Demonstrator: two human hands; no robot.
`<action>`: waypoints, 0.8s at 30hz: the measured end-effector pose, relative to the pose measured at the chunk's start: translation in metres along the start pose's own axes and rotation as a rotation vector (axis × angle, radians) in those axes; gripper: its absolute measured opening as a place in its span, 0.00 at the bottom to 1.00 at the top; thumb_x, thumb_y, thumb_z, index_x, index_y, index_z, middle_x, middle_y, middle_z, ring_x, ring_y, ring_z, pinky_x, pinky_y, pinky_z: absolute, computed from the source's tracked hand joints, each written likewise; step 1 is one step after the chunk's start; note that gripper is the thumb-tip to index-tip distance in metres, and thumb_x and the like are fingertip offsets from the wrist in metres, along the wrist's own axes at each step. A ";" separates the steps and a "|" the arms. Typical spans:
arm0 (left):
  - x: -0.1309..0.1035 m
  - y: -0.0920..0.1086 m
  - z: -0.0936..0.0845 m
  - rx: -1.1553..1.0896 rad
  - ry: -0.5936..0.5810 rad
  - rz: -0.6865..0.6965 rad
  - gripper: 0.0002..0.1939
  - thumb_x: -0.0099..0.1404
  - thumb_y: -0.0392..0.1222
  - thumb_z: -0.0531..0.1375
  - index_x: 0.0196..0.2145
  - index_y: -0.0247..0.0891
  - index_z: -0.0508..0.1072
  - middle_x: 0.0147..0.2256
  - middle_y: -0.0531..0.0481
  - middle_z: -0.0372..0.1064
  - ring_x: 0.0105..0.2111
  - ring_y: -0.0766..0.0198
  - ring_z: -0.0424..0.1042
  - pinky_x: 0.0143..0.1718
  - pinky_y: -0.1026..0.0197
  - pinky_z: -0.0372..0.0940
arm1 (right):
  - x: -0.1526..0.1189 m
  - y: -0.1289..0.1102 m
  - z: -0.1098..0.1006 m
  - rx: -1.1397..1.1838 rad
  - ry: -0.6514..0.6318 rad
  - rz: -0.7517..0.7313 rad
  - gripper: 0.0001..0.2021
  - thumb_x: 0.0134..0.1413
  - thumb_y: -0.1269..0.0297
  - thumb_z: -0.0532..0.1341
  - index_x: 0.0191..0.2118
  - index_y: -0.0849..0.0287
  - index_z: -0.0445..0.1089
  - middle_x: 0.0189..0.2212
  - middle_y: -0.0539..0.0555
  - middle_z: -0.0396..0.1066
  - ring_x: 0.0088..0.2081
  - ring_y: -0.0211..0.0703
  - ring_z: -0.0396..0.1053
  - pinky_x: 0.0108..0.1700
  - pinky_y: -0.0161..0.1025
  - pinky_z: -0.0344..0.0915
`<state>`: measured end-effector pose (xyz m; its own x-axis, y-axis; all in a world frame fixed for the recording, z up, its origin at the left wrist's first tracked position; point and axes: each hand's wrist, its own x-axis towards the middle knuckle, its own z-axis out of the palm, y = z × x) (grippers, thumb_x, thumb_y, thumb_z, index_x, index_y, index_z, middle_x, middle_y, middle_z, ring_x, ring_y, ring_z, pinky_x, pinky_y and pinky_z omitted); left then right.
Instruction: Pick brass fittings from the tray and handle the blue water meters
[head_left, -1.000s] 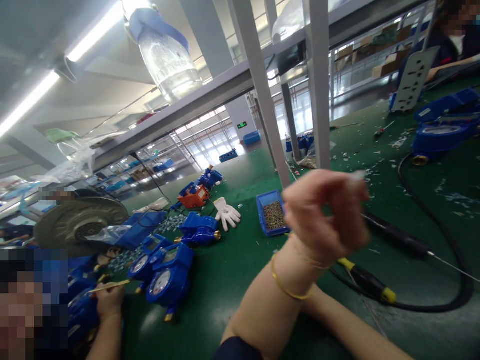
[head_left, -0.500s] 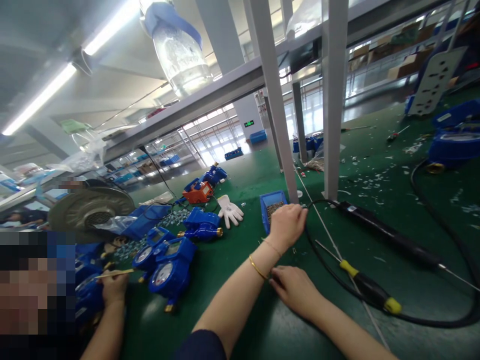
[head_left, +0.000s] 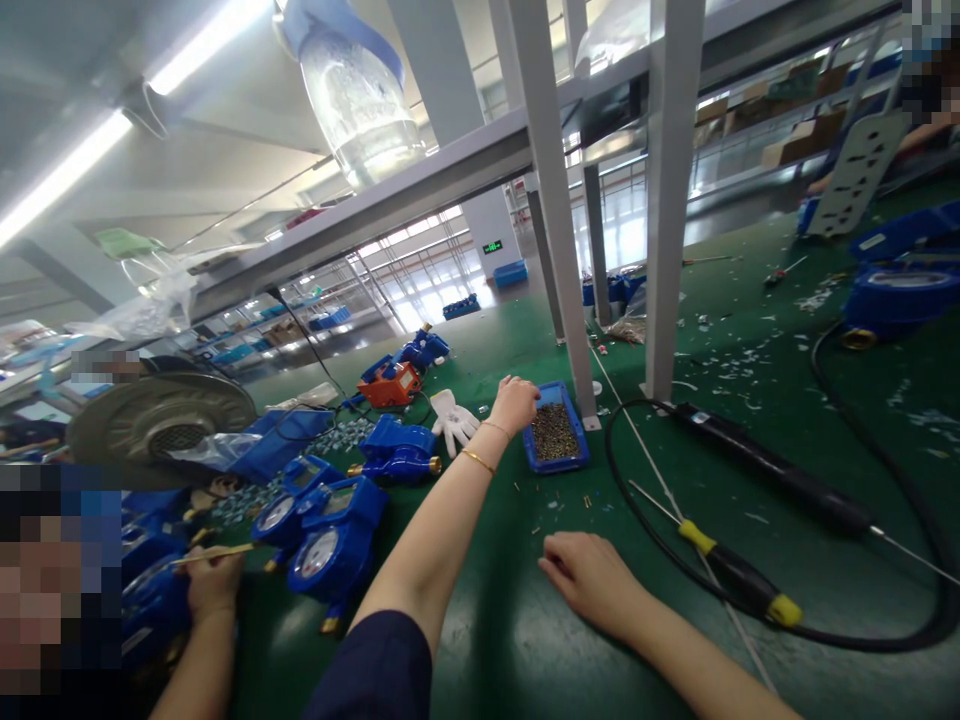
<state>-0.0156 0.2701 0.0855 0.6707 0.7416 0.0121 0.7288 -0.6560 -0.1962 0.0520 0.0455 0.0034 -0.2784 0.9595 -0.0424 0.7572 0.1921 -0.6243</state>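
My left hand [head_left: 516,402] is at the upper left edge of a blue tray [head_left: 584,462] of small brass-coloured screws, its fingers bent together over the rim; what they hold, if anything, is hidden. My right hand [head_left: 589,575] rests on the green table with its fingers curled under, and its fingertips are hidden. Between the hands a few loose screws [head_left: 587,502] lie on the table. Left of my left hand are a white glove [head_left: 452,420] and a blue meter with brass ends [head_left: 397,450].
Two blue meters [head_left: 337,535] stand left of my forearm, near a co-worker's hand [head_left: 214,580]. A yellow-black screwdriver [head_left: 739,575], a black electric driver [head_left: 780,470] and its looping cable lie at the right. Grey posts [head_left: 667,200] rise behind the tray.
My left hand has moved left and up, from over the tray's near right part to its upper left edge, uncovering the screws. My right hand has stayed in place.
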 end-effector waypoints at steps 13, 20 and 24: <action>0.004 0.017 0.010 -0.021 -0.076 0.073 0.06 0.70 0.39 0.61 0.43 0.35 0.75 0.45 0.46 0.72 0.51 0.54 0.69 0.56 0.45 0.63 | 0.000 -0.002 -0.001 -0.009 -0.012 0.013 0.09 0.65 0.68 0.57 0.31 0.60 0.67 0.33 0.52 0.72 0.36 0.42 0.70 0.34 0.36 0.48; 0.008 0.018 0.006 0.061 0.013 -0.069 0.08 0.70 0.40 0.60 0.43 0.33 0.73 0.48 0.43 0.69 0.54 0.51 0.65 0.57 0.42 0.60 | -0.002 -0.003 -0.004 -0.010 -0.020 0.016 0.09 0.65 0.68 0.56 0.31 0.60 0.67 0.33 0.52 0.73 0.36 0.42 0.70 0.34 0.36 0.48; 0.007 0.011 0.000 0.043 0.015 -0.089 0.08 0.72 0.42 0.59 0.42 0.34 0.74 0.44 0.46 0.71 0.50 0.54 0.69 0.57 0.44 0.61 | -0.001 -0.004 -0.005 -0.004 -0.024 0.020 0.10 0.65 0.68 0.56 0.31 0.60 0.67 0.33 0.52 0.73 0.36 0.42 0.70 0.34 0.36 0.48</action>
<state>-0.0024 0.2680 0.0832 0.6059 0.7942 0.0455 0.7792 -0.5810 -0.2352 0.0520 0.0447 0.0102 -0.2773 0.9579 -0.0740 0.7649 0.1735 -0.6203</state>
